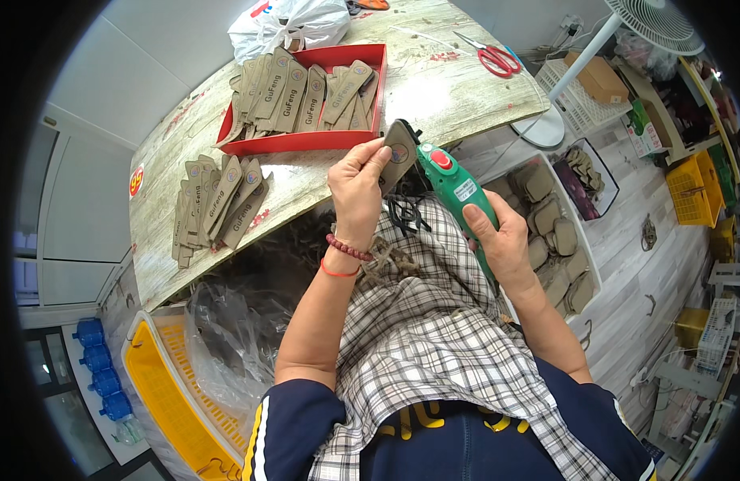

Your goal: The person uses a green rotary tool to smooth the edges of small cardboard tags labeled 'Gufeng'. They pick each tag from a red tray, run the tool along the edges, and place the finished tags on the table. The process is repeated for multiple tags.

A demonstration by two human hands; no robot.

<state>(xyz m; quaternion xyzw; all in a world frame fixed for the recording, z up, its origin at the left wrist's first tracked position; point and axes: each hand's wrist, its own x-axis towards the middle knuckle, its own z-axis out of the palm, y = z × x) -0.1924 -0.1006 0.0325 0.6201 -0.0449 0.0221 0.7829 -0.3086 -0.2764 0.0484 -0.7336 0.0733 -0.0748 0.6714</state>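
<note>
At the table's near edge, my left hand (356, 188) pinches a khaki fabric strip (396, 160) with a dark edge and a small round emblem. My right hand (505, 240) is wrapped round a green handheld electric trimmer (452, 180) with a red button. The trimmer's head sits right beside the strip's edge; I cannot tell whether they touch. Left of my left hand, several similar printed strips (218, 200) lie in an overlapping pile on the table. Beyond them, a red open box (306, 144) holds several more strips.
The worn wooden table (458, 88) carries red-handled scissors (498, 61) and a white plastic bag (294, 24). At my right stands a white bin (588, 264) of khaki pieces, with a fan (659, 24) beyond. A yellow basket (165, 393) and clear plastic bag (234, 337) are at lower left.
</note>
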